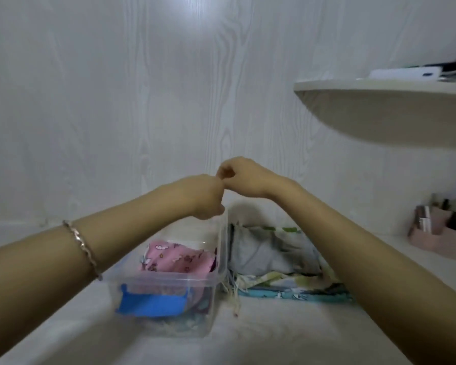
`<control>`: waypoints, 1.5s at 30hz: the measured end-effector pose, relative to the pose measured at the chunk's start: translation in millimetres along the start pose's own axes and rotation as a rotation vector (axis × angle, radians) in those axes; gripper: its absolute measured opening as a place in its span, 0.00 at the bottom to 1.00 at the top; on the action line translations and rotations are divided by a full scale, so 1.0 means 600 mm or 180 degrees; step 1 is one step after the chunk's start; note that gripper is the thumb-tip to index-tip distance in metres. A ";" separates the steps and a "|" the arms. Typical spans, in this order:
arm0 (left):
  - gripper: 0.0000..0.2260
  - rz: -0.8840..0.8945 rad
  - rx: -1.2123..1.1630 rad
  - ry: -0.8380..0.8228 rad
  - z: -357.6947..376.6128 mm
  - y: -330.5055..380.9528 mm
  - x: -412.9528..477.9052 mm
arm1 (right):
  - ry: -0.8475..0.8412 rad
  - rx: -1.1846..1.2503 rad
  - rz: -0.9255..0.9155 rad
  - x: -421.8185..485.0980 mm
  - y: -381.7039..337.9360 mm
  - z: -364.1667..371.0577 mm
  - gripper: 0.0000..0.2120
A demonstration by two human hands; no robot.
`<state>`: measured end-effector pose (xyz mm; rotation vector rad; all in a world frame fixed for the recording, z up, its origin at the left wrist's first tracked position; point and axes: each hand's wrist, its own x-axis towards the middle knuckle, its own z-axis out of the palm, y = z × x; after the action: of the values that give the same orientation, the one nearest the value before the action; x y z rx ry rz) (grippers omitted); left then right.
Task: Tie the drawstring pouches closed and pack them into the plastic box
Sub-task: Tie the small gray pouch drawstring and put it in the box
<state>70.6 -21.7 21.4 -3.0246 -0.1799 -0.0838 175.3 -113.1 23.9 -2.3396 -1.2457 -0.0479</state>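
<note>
Above the far rim of the plastic box (166, 281), your left hand (207, 197) and right hand (241, 177) are raised with knuckles meeting. The fingers of both are curled tight. Whether a cord is pinched between them cannot be told, as no string or pouch shows at the fingers.

Pouches. A pink flowered pouch (169, 256) lies inside the box, behind the blue clip (150, 304) on its near wall. The pouches yet to be packed form a pile on the white surface (274, 335), just beside the box's right wall: a grey pouch (269, 255) on top and a printed blue-green pouch (295, 288) beneath.

Key relation. The pile sits below your hands and to their right, directly under your right forearm, so the right hand is the nearer one. The left, with the bracelet (83, 246) on its forearm, would have to cross over the box. Each pouch lies with its long axis roughly left to right. The gathered necks and loose cords (233, 299) point left, toward the box wall.

Judgement. A downward reach with the right hand probably meets the necks first, at the end closest to the box. The cords could then be drawn and knotted, leaving only a short carry leftward over the rim.

Surroundings. A curved shelf (392, 114) projects at upper right, and a pink organiser (432, 239) stands well apart at the right edge.
</note>
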 end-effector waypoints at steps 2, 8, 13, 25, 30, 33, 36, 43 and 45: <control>0.11 0.0090 -0.0151 0.0320 -0.011 0.046 0.008 | 0.0157 0.0113 0.0135 -0.043 0.043 -0.020 0.07; 0.12 -0.0104 0.0064 -0.0278 0.097 0.175 0.040 | -0.0288 0.0343 0.0673 -0.172 0.170 0.035 0.08; 0.14 -0.0959 -0.0080 -0.0534 0.223 0.208 0.061 | -0.0304 0.0570 0.0880 -0.244 0.238 0.078 0.08; 0.12 -0.1043 0.0652 0.0360 0.232 0.207 0.064 | -0.0093 0.0986 0.0751 -0.281 0.243 0.106 0.07; 0.12 -0.0847 -0.0770 0.0962 0.226 0.192 0.066 | 0.0184 0.1154 0.0751 -0.268 0.225 0.126 0.16; 0.08 -0.1050 -0.3509 0.1309 0.198 0.194 0.058 | 0.0467 0.1160 0.0579 -0.261 0.213 0.135 0.34; 0.12 -0.1136 -0.6569 0.0293 0.154 0.210 0.037 | 0.1099 0.0868 0.0245 -0.256 0.200 0.138 0.33; 0.10 -0.1548 -0.6614 -0.0369 0.157 0.208 -0.015 | 0.1928 0.1334 0.0271 -0.261 0.184 0.104 0.13; 0.21 -0.1520 -0.6458 -0.1317 0.162 0.210 -0.034 | 0.2029 0.1600 0.0300 -0.265 0.178 0.089 0.14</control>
<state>70.5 -137.3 -89.6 -4.6311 -1.8629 0.8464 156.5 -262.9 -106.0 -1.7381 -0.7218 -0.3723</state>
